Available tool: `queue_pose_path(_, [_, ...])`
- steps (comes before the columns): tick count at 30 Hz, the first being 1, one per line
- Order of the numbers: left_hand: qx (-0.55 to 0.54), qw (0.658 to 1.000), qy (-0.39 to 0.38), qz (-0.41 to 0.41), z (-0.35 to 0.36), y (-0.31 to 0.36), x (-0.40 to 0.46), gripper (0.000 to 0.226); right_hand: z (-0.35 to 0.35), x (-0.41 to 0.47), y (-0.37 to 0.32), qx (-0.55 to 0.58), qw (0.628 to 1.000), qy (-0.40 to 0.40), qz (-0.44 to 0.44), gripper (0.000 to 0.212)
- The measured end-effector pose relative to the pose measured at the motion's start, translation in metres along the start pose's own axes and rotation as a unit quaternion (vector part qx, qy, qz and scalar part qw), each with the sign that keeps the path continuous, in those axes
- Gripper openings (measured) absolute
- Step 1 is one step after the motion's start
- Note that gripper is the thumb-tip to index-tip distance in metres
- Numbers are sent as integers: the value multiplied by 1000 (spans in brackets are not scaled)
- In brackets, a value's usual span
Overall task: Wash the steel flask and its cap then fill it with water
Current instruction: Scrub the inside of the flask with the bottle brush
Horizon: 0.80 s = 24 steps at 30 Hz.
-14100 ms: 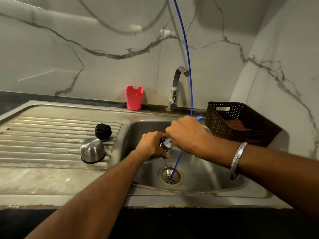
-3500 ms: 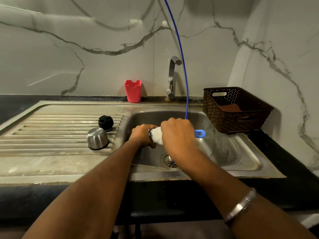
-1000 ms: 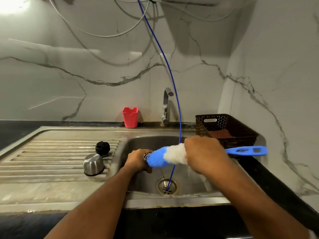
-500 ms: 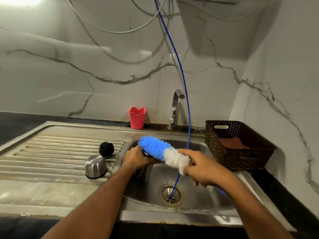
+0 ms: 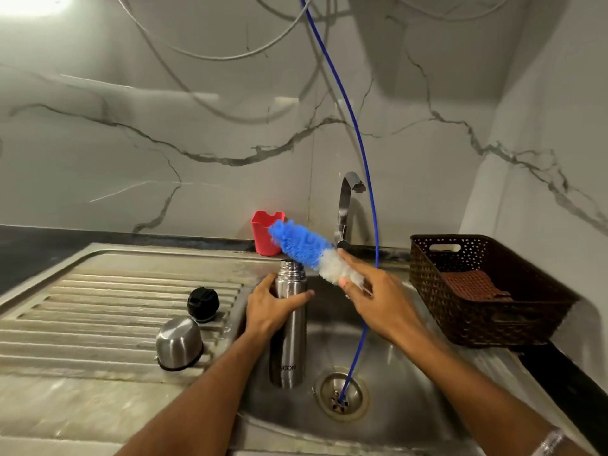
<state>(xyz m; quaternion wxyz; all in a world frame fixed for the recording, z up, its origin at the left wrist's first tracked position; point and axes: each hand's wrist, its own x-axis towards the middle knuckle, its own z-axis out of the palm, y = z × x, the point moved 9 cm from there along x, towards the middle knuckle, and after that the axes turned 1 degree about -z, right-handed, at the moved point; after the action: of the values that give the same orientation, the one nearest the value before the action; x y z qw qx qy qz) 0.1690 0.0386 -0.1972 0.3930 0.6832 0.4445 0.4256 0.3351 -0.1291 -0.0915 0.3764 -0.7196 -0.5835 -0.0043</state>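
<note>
Steel cup cap (image 5: 179, 343) and black stopper (image 5: 203, 304) – on the drainboard, left. Left hand (image 5: 270, 307) grips the upright steel flask (image 5: 288, 330) over the sink (image 5: 411, 406). Right hand (image 5: 371, 299) holds the bottle brush (image 5: 304, 246) above the flask mouth – red cup (image 5: 263, 236) behind.

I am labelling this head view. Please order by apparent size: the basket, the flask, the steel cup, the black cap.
1. Basket, clearly largest.
2. Flask, partly covered by the left hand.
3. Steel cup.
4. Black cap, smallest; it lies slightly farther from the camera than the cup, but the difference looks real.
</note>
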Motion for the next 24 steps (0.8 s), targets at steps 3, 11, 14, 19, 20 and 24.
queue_pose_path(3, [-20, 1000, -7, -1, 3, 3, -3, 56, 17, 7, -10, -124, 988, -9, -93, 55])
queue_pose_path(11, [1, 995, -73, -66, 27, -3, -9, 46, 43, 17, 5, -235, 958, -29, -160, 58])
queue_pose_path(14, [-29, 993, -59, -103, 21, -6, -6, 48, 50, 11, 6, -259, 948, -60, -172, 59])
queue_pose_path(19, [51, 993, -90, -60, 30, 11, -15, 44, 41, 13, 12, -274, 949, -39, -151, 64])
queue_pose_path(20, [50, 993, -94, -60, 31, 12, -16, 44, 43, 12, 9, -278, 947, -44, -156, 65])
queue_pose_path(24, [-1, 994, -61, -90, 20, 6, -12, 55, 46, -1, 8, -272, 944, -39, -185, 63])
